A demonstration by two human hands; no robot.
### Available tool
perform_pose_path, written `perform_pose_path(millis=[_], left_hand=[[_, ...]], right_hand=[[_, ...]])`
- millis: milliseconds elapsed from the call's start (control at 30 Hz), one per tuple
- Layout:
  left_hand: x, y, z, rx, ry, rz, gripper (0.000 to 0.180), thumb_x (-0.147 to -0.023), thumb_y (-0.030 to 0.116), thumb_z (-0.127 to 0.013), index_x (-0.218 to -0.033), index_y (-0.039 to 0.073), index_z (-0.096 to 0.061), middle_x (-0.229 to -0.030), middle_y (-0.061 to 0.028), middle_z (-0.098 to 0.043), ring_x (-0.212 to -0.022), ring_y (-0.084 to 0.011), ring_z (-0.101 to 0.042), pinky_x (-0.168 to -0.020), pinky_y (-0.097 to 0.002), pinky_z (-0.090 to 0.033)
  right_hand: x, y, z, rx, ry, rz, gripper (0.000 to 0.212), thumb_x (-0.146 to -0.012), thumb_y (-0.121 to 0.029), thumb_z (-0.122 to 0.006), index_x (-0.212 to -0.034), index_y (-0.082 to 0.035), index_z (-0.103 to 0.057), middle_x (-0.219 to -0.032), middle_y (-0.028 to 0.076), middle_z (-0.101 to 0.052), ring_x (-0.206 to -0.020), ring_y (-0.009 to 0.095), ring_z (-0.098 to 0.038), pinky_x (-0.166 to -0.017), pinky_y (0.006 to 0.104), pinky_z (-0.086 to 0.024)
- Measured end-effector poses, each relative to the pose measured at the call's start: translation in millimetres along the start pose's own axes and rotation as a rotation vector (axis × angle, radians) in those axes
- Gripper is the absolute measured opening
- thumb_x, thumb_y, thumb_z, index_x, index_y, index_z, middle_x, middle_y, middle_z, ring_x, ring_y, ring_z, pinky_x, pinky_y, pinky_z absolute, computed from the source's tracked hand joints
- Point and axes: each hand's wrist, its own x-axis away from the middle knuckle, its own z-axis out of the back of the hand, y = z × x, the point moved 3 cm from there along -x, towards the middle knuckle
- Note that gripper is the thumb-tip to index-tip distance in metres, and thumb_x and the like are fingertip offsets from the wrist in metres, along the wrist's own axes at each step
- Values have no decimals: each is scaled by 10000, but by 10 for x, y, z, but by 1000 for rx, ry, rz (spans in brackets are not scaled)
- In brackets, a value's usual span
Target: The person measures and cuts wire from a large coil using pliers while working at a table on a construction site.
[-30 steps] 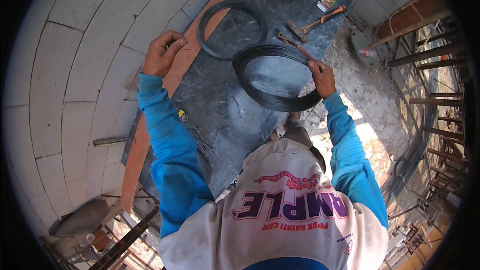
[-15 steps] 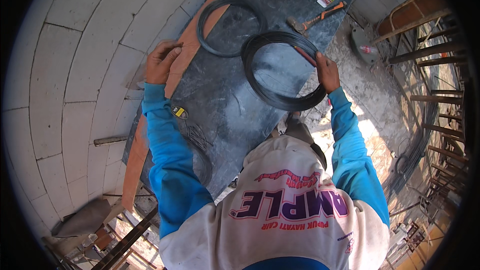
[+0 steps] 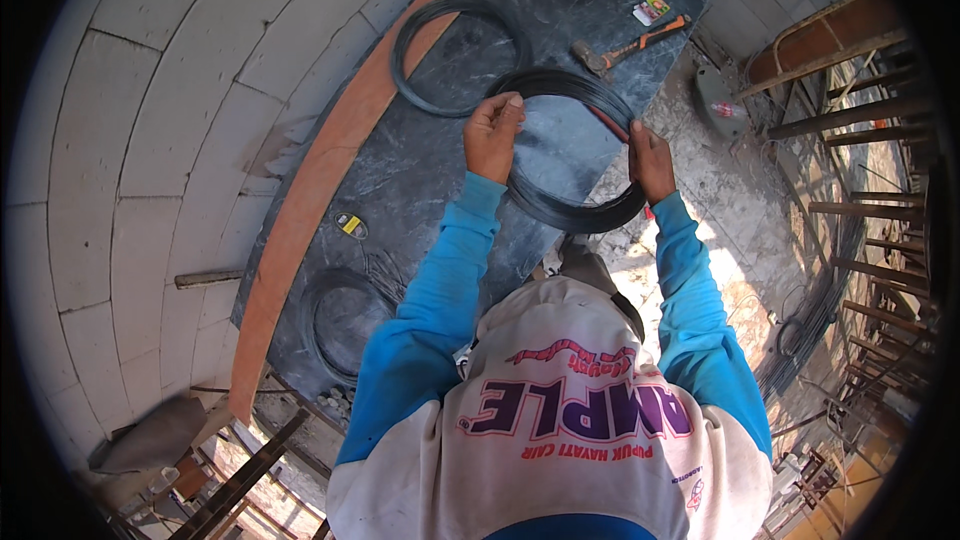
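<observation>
A large coil of dark wire (image 3: 575,217) is held up over the near right edge of the dark tabletop. Its right side is gripped by my right hand (image 3: 652,162), with the thumb uppermost. A tool with a red handle (image 3: 607,123) lies along the coil's inner side, and its end disappears at that same hand. My left hand (image 3: 492,135) is closed in a pinch at the coil's left rim, on wire too fine to follow beyond the fingertips. Just behind lies a second, thinner wire coil (image 3: 402,45), flat on the table.
A hammer (image 3: 625,48) with an orange and black handle and a small colourful packet (image 3: 650,9) lie at the far right of the table (image 3: 400,190). Nearer left are a yellow-labelled tape measure (image 3: 350,225) and another wire coil (image 3: 318,330). Rusty bars (image 3: 870,210) stack up at right.
My left hand has swung right, from beyond the table's left board to the held coil's left rim, fingers still pinched. My right hand keeps its grip, and the coil has tilted slightly.
</observation>
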Motion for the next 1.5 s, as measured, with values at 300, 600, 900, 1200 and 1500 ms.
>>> perform_pose_path(millis=[300,600,900,1200,1500], left_hand=[[-288,346,-177,-121,-125,234,355,-862,368,-694,-786,26,-637,-608,-12,-561,-481,-60,-475,-437,-187,-362],[-177,588,-228,-118,-148,145,228,-880,215,-640,-741,36,-616,-623,-24,-575,-552,-102,-565,-474,-222,-447],[198,534,-188,562,-254,312,139,-950,181,-519,-878,63,-531,-705,-15,-501,-764,-248,-665,-600,-338,-598],[284,621,-17,525,-206,266,127,-939,202,-558,-875,93,-548,-696,-7,-509,-631,-183,-603,-459,-280,-474],[546,1011,28,511,-285,346,154,-965,247,-521,-902,107,-544,-720,7,-508,-594,-139,-566,-456,-258,-430]], right_hand=[[247,-39,-157,99,-3,148,521,-923,-516,-544,-810,-8,-585,-604,-11,-429,-588,94,-398,-547,288,-357],[355,-127,-260,131,-53,265,568,-945,-563,-453,-744,-33,-498,-611,22,-410,-584,116,-378,-539,304,-339],[307,-262,-333,-237,-322,-27,521,-941,-604,-413,-793,-105,-437,-577,-15,-377,-498,94,-389,-483,253,-360],[408,-461,-338,-223,-543,-73,262,-868,-243,-697,-932,-48,-533,-641,32,-561,-605,131,-577,-646,284,-485],[507,-458,-402,-359,-482,-159,345,-880,-246,-684,-1077,-26,-505,-620,-14,-464,-570,98,-517,-630,281,-506]])
